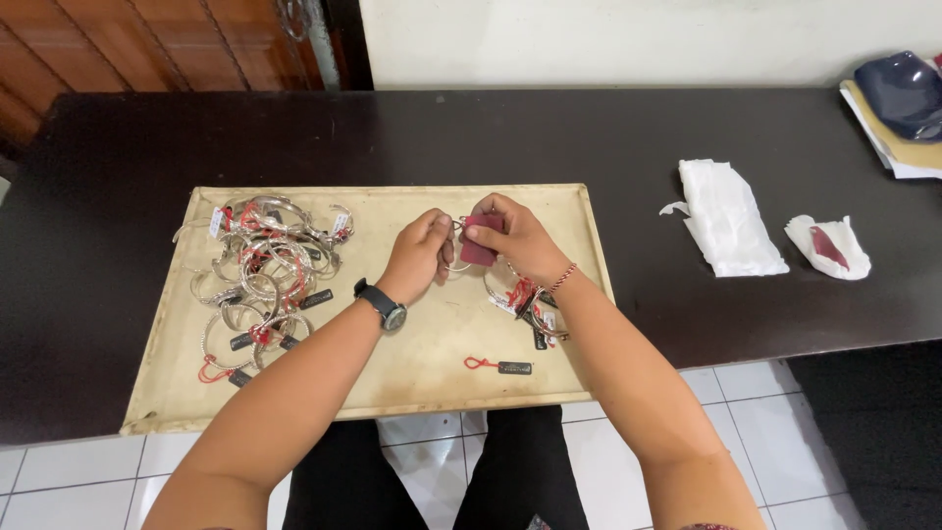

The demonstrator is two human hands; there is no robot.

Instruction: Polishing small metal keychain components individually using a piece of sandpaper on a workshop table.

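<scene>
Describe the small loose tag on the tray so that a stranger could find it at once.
On the dark table lies a beige tray. Near its front edge, right of centre, the black tag with a red string lies alone; unlike the other tags, it has no bracelet.

Tray [412, 378] on dark surface [628, 137]: left hand [417, 253] grips bangle [457, 257]; right hand [515, 236] presses red cloth [481, 240]; bangle pile [265, 280] left.

The thin silver metal bangle [456, 245] is mostly hidden between the hands, only a short arc showing. The small dark red cloth [480, 238] is partly covered by the right hand [515, 238]. The navy blue object [904, 93] at the far right is cut off by the edge. The tiny black tags [514, 368] are too small to read.
</scene>
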